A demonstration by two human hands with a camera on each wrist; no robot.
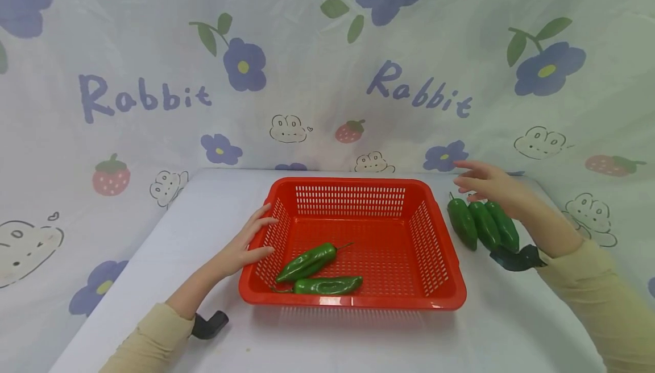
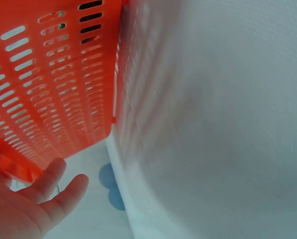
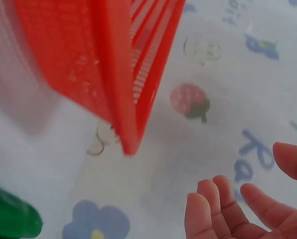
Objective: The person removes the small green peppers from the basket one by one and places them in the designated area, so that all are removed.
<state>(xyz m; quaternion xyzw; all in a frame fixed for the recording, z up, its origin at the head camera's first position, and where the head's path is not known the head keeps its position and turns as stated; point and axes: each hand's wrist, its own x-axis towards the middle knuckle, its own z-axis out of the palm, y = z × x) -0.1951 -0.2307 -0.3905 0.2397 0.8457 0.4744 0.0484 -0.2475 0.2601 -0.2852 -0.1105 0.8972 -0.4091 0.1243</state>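
Two long green peppers lie in the front left part of a red plastic basket: one pepper is slanted, the other pepper lies along the front wall. My left hand is at the basket's left rim, fingers spread and reaching over it; whether it touches is hard to tell. My right hand is raised beyond the basket's right side, fingers apart, nothing in them. Just below it, three green peppers lie side by side, among them the left one and the middle one.
A white cloth covers the table. Behind it hangs a patterned curtain with flowers, strawberries and rabbits. Each wrist wears a black strap, the left strap near the basket's front left corner.
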